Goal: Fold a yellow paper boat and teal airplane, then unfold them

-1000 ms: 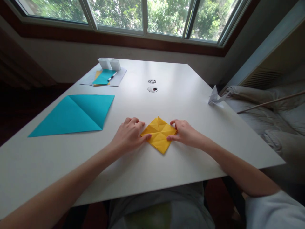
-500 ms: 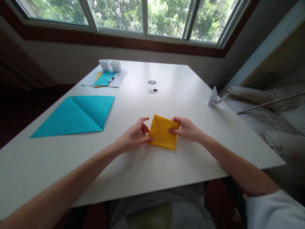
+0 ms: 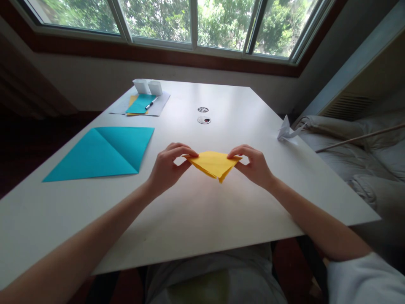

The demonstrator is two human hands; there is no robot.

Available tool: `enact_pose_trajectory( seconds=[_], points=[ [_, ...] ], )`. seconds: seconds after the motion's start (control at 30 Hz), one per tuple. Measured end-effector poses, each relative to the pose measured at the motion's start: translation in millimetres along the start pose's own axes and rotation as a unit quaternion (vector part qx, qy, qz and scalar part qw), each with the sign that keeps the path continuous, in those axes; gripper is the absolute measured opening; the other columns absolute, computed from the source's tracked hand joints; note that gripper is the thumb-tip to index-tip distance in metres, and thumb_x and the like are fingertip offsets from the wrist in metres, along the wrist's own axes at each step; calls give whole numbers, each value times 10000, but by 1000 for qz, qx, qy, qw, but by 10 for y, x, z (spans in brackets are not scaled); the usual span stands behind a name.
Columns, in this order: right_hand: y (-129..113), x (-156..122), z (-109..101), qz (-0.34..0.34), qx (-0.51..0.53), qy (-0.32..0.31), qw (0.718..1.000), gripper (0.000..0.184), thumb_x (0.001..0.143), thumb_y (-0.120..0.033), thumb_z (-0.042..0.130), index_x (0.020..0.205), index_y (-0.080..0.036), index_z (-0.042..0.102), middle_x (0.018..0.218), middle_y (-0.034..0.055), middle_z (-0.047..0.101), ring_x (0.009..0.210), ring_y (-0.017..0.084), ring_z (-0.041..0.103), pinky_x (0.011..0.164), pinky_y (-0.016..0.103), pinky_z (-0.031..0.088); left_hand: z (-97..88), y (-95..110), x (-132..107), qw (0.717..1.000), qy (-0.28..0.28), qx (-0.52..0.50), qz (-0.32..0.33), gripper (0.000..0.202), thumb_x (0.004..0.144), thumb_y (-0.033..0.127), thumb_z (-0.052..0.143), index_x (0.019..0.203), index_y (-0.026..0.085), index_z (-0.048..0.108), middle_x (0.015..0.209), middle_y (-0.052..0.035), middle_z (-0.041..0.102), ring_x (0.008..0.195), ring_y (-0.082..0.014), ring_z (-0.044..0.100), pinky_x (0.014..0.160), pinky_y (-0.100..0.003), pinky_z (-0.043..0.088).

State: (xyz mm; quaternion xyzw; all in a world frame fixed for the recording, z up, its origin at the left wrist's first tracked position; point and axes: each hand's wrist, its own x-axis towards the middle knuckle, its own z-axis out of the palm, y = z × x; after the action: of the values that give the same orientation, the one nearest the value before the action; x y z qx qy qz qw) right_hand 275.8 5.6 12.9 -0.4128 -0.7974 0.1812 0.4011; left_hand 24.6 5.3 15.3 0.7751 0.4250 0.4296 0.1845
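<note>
A folded yellow origami paper (image 3: 215, 162) is held up between my two hands over the near middle of the table. Its layers part along the lower edges, and one point hangs down toward me. My left hand (image 3: 171, 166) pinches the left corner between thumb and fingers. At the opposite corner, my right hand (image 3: 251, 164) grips the paper the same way. To the left lies a large sheet of teal paper (image 3: 107, 150), flat on the table with a diagonal crease.
The white table (image 3: 177, 223) reaches toward the window. At its back left sit small white paper boxes (image 3: 155, 88), a stack of papers (image 3: 139, 103) and a pen (image 3: 151, 103). A white paper crane (image 3: 286, 130) stands near the right edge. Two round discs (image 3: 204, 120) lie mid-table.
The yellow paper has been turned from a flat square facing me to a diamond-like shape held by its side corners. My left hand has shifted left and up and now pinches it.
</note>
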Motion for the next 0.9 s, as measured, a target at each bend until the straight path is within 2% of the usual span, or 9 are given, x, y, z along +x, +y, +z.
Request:
enact_pose_trajectory(
  seconds=[0.1,0.17,0.27,0.37,0.47,0.53,0.63,0.73,0.9],
  points=[
    [42,-14,-22,-94,-110,-18,989,106,834,-217,516,839,-204,621,906,59,649,898,182,549,818,336,446,-63,3,-11,982,-63,126,124,158,840,254,516,870,196,660,898,-70,647,908,-182,541,803,-325,463],
    [102,-24,-20,-146,-167,-80,972,137,856,-203,490,853,-204,626,916,57,655,897,181,539,821,334,431,-67,-36,-32,959,-135,186,163,191,865,218,468,906,206,655,922,-66,651,940,-183,523,825,-331,449],
    [182,-40,-13,-201,-220,-206,932,173,874,-196,464,925,-204,629,977,59,653,926,188,534,819,334,421,-41,-124,-71,928,-240,228,171,247,873,178,423,962,227,649,968,-63,637,952,-180,522,816,-322,453],
    [209,-61,-25,-198,-226,-264,916,236,840,-132,470,1012,-199,619,1057,66,637,979,197,526,843,347,424,-31,-166,-99,916,-297,220,153,302,835,137,434,1029,242,641,996,-67,618,967,-183,526,813,-309,467],
    [200,-79,-59,-170,-193,-277,926,344,792,-68,464,1079,-200,601,1110,65,623,1013,190,527,867,352,433,-45,-157,-114,920,-305,206,137,322,825,140,441,1062,239,636,1001,-76,610,976,-188,525,819,-309,472],
    [188,-86,-80,-157,-160,-280,934,338,794,-82,471,1082,-199,604,1117,66,622,1015,181,535,878,344,439,-51,-154,-120,924,-303,193,133,295,847,192,442,1063,232,639,994,-82,607,957,-187,532,812,-306,474],
    [174,-86,-95,-146,-124,-282,940,262,814,-214,540,1065,-189,613,1107,76,624,1000,184,548,888,341,442,-46,-179,-128,929,-301,174,131,277,867,255,445,1061,231,642,987,-85,599,935,-183,538,797,-300,476],
    [164,-82,-87,-139,-116,-280,943,308,805,-357,587,1057,-183,618,1086,91,628,991,193,554,882,348,445,-35,-214,-129,932,-301,159,126,270,874,267,447,1053,231,645,989,-86,599,928,-179,538,790,-298,474],
    [169,-86,-66,-131,-122,-274,945,363,797,-436,587,1052,-181,623,1073,97,629,983,198,551,872,349,446,-37,-222,-113,938,-296,142,115,263,879,269,445,1026,217,656,972,-86,618,908,-175,544,774,-294,477]
  ],
)
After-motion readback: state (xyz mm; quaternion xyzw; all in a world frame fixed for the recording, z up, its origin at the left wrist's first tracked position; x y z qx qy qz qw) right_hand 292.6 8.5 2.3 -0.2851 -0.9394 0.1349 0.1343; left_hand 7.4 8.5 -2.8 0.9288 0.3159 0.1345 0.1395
